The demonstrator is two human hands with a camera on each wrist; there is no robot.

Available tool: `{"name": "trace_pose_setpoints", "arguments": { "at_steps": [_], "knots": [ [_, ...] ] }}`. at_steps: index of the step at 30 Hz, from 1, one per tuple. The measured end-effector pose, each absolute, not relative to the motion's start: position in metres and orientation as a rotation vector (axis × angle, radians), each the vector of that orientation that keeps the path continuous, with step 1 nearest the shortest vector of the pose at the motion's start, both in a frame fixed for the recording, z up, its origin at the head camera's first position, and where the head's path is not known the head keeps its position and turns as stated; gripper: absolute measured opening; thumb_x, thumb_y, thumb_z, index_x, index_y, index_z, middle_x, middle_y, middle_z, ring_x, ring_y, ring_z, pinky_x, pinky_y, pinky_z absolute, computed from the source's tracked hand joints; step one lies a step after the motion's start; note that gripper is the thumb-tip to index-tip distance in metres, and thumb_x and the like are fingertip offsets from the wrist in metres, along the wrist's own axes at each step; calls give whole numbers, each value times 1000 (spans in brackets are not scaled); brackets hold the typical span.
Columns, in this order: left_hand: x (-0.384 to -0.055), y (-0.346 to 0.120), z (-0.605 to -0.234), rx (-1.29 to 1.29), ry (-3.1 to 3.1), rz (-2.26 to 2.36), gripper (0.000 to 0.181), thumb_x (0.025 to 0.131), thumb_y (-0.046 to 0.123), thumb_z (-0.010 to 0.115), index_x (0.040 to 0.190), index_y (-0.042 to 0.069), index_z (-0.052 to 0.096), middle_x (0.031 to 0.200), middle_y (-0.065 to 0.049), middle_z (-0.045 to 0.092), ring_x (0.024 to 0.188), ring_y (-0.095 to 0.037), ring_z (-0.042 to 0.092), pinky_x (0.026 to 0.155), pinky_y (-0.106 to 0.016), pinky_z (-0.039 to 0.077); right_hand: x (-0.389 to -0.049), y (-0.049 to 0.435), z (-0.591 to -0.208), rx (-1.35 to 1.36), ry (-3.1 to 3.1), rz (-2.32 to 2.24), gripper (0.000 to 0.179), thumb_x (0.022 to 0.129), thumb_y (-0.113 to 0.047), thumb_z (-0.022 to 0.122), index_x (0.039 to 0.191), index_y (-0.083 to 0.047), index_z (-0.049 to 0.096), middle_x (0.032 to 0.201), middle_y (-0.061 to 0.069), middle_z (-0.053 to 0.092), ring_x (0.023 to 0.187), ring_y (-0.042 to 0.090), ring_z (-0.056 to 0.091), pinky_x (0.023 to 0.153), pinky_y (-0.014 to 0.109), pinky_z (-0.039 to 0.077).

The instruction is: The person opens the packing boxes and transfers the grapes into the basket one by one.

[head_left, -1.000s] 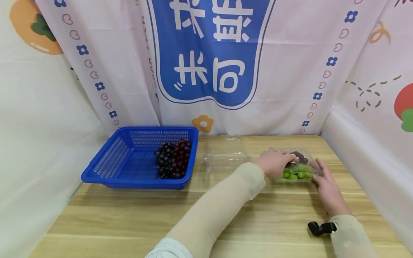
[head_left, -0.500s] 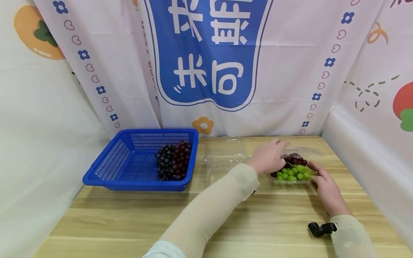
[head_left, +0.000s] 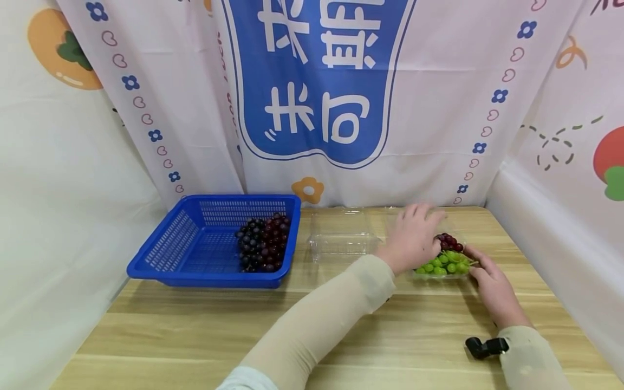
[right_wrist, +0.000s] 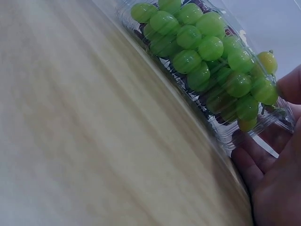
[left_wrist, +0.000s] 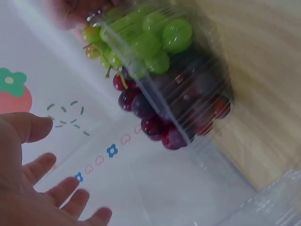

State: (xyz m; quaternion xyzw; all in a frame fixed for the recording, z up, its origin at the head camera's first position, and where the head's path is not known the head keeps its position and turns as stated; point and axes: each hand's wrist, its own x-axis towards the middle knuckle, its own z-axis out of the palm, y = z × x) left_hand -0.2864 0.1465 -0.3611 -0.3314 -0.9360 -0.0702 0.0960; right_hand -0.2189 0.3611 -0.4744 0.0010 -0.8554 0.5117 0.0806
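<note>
A clear plastic clamshell box [head_left: 435, 276] sits at the right of the table, filled with green grapes [head_left: 446, 264] and dark red grapes [head_left: 449, 242]. Its transparent lid stands raised toward the back wall, partly hidden by my left hand [head_left: 413, 238]. That hand hovers over the box's left part, and the left wrist view shows its fingers spread, holding nothing. At the box's right end, my right hand [head_left: 494, 292] grips the corner. The right wrist view has the thumb [right_wrist: 290, 87] at the end wall and fingers [right_wrist: 256, 157] tucked beneath.
A blue basket [head_left: 187, 244] on the left holds black grapes [head_left: 250, 244] and red grapes [head_left: 274, 244] along its right side. Between basket and filled box stands another open clear clamshell box [head_left: 341, 245]. A printed cloth wall [head_left: 429, 135] borders the table's back edge.
The lid over the grapes has swung up and back, uncovering them. My left hand has released it and shifted slightly up and back. My right hand keeps its grip on the right end.
</note>
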Motion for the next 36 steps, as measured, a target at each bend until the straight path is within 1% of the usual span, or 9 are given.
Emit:
{"name": "trace_pose_setpoints", "arguments": {
  "at_steps": [4, 7, 18, 27, 28, 31, 33, 35, 36],
  "knots": [
    [-282, 153, -371, -1101, -2797, -227, 56, 100, 40, 60, 153, 30, 43, 150, 9, 44, 138, -10, 39, 113, -29, 34, -219, 361, -475, 14, -2556, 1538, 52, 111, -21, 30, 162, -12, 26, 163, 21, 25, 148, 46, 16, 114, 68, 14],
    [-281, 159, -376, -1171, -2815, -251, 49, 101, 37, 60, 147, 29, 50, 138, 12, 51, 128, -5, 45, 105, -23, 40, -220, 361, -474, 19, -2556, 1539, 52, 111, -21, 30, 162, -12, 26, 163, 21, 26, 148, 45, 17, 114, 67, 15],
    [-283, 185, -403, -1161, -2977, -159, 46, 100, 42, 61, 145, 37, 52, 140, 16, 49, 127, -3, 47, 98, -26, 48, -221, 362, -475, 28, -2548, 1543, 51, 110, -19, 30, 161, -13, 27, 163, 17, 26, 149, 40, 17, 116, 64, 13],
    [-287, 197, -408, -1027, -3130, -113, 51, 98, 44, 63, 147, 41, 48, 150, 16, 39, 133, -8, 44, 103, -31, 45, -220, 362, -475, 19, -2565, 1526, 51, 110, -19, 31, 162, -16, 29, 164, 16, 26, 148, 44, 19, 114, 67, 15],
    [-287, 198, -407, -1017, -3129, -122, 51, 97, 43, 64, 146, 41, 49, 149, 15, 40, 132, -8, 45, 102, -32, 46, -220, 362, -474, 21, -2566, 1524, 51, 110, -19, 31, 161, -17, 29, 164, 15, 26, 147, 43, 21, 114, 66, 17],
    [-288, 200, -407, -997, -3123, -140, 51, 96, 41, 66, 144, 39, 49, 145, 14, 44, 128, -8, 48, 98, -32, 48, -219, 361, -473, 27, -2570, 1507, 51, 110, -18, 32, 161, -16, 31, 163, 15, 28, 142, 39, 29, 115, 43, 26],
    [-288, 201, -407, -990, -3120, -148, 51, 95, 40, 67, 143, 37, 49, 142, 14, 45, 125, -8, 49, 96, -33, 49, -219, 360, -473, 37, -2573, 1489, 50, 110, -17, 33, 160, -15, 32, 162, 15, 31, 138, 34, 33, 107, 27, 30],
    [-287, 201, -408, -989, -3125, -152, 50, 95, 40, 67, 142, 37, 50, 142, 14, 46, 125, -8, 49, 96, -33, 49, -218, 360, -473, 42, -2578, 1471, 50, 110, -17, 33, 160, -14, 33, 161, 16, 32, 137, 29, 35, 99, 17, 30],
    [-287, 201, -408, -992, -3129, -151, 49, 95, 40, 67, 141, 37, 51, 142, 14, 46, 125, -8, 49, 96, -33, 49, -218, 360, -473, 43, -2579, 1468, 50, 110, -17, 33, 160, -15, 34, 161, 16, 33, 136, 28, 36, 98, 17, 30]
  ]
}}
